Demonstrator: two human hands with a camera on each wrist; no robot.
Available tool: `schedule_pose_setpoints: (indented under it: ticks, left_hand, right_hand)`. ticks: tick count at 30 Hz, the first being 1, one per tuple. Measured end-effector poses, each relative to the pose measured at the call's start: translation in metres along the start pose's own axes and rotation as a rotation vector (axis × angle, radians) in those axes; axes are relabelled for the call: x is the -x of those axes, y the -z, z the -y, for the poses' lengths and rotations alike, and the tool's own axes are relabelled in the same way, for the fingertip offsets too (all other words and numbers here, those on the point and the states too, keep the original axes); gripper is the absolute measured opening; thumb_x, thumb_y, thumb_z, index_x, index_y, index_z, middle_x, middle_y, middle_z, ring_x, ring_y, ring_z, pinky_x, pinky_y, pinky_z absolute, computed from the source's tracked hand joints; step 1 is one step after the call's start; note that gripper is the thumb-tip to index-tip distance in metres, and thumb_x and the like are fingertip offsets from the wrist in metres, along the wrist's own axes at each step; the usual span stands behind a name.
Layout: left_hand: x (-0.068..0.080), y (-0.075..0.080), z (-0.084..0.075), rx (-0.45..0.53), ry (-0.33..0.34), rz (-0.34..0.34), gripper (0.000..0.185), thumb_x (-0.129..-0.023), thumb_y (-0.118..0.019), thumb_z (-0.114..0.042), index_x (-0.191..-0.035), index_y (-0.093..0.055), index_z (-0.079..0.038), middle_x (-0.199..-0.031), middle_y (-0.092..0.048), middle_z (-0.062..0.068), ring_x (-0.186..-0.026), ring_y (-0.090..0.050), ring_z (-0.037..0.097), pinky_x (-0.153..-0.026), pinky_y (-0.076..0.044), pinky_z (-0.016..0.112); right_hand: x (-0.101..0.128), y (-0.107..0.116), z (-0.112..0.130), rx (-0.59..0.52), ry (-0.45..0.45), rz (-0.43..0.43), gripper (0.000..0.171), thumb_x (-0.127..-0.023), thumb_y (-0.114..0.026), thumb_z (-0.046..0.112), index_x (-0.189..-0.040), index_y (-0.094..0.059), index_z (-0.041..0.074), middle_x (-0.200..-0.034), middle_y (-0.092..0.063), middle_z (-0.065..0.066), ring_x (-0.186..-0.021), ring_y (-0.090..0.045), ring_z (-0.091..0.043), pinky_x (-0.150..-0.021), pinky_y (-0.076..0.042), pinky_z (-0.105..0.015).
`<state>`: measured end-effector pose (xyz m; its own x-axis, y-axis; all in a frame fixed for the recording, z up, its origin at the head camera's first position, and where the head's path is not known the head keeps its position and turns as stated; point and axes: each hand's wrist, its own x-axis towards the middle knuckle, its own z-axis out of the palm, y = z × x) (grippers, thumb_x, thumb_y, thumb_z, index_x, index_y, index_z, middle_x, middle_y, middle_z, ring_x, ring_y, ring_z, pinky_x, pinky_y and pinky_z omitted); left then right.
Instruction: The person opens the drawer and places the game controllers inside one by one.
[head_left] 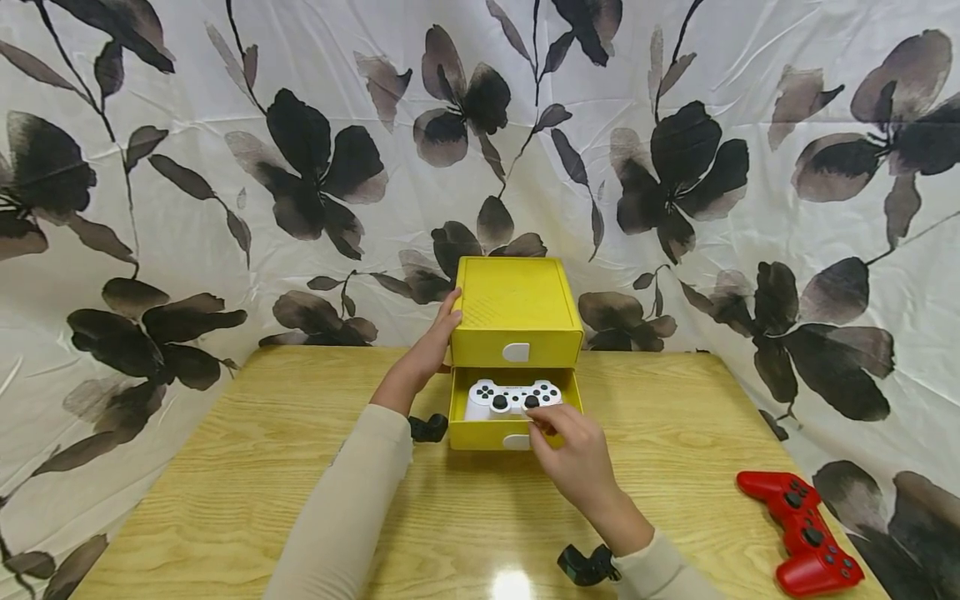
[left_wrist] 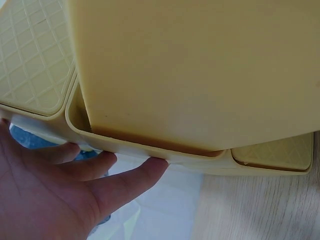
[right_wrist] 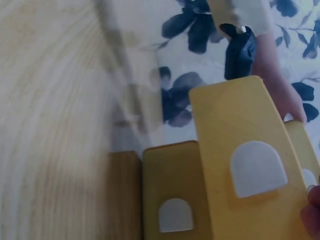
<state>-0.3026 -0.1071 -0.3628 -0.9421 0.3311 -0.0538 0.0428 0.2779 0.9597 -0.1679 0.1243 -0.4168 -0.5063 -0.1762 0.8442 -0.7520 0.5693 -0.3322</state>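
Note:
A yellow two-drawer box (head_left: 516,304) stands at the back middle of the wooden table (head_left: 262,467). Its lower drawer (head_left: 487,435) is pulled out, and a white game controller (head_left: 510,396) lies inside. My left hand (head_left: 448,315) rests with straight fingers against the box's upper left side; in the left wrist view the same hand (left_wrist: 100,175) touches the box's edge (left_wrist: 200,75). My right hand (head_left: 543,421) curls its fingers over the drawer's front wall, close to the controller. The drawer front (right_wrist: 240,125) with its white tab (right_wrist: 257,167) fills the right wrist view.
A red game controller (head_left: 798,521) lies near the table's right front corner. A flower-print cloth (head_left: 675,167) hangs behind and around the table. The upper drawer (head_left: 517,346) is closed.

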Motion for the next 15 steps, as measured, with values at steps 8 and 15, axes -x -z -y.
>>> schedule_pose_setpoints:
  ticks: [8,15]
  left_hand:
    - [-0.003,0.000,0.003,0.003,-0.001,-0.012,0.052,-0.099,-0.021,-0.062,-0.146,-0.001,-0.059,-0.163,0.009,-0.009,-0.149,-0.012,0.035,-0.099,-0.034,0.072]
    - [-0.002,0.000,0.004,-0.004,-0.007,-0.010,0.052,-0.098,-0.020,-0.063,-0.146,0.001,-0.059,-0.163,0.010,-0.009,-0.149,-0.011,0.035,-0.099,-0.033,0.073]
  right_hand:
    - [0.010,-0.001,0.001,0.046,-0.078,0.000,0.014,-0.075,-0.075,0.002,-0.089,-0.074,0.005,-0.082,-0.073,-0.003,-0.068,-0.066,-0.012,-0.063,-0.053,-0.019]
    - [0.017,-0.005,-0.001,0.084,-0.047,-0.033,0.015,-0.071,-0.077,-0.001,-0.084,-0.074,0.006,-0.081,-0.075,-0.004,-0.069,-0.070,-0.012,-0.064,-0.055,-0.018]
